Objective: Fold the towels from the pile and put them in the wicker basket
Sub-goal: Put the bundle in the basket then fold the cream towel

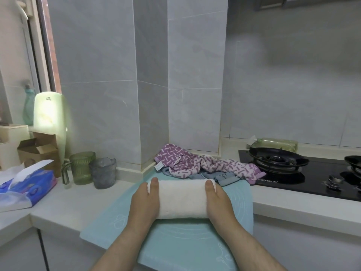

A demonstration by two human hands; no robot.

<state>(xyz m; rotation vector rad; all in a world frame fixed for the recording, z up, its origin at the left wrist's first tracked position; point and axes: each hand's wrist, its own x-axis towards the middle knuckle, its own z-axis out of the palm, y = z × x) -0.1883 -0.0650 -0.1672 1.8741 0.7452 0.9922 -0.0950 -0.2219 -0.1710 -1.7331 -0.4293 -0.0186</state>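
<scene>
A folded white towel [182,198] lies across the pale teal mat [175,241] on the counter. My left hand [144,202] holds its left end and my right hand [217,201] holds its right end, each with a thumb on top and the other fingers hidden at the towel's end. Just behind the white towel is the pile: a crumpled purple patterned towel [181,159], a pink-and-purple one [232,165] and a grey-blue towel [224,178] partly beneath them. No wicker basket shows in the head view.
A black gas hob [293,173] fills the right counter, with a plastic bottle [275,144] lying behind it. On the left stand a green mug [81,167], a grey cup [102,172], a blue tissue pack [25,187] and a cardboard box [39,149]. A tiled wall column rises behind the pile.
</scene>
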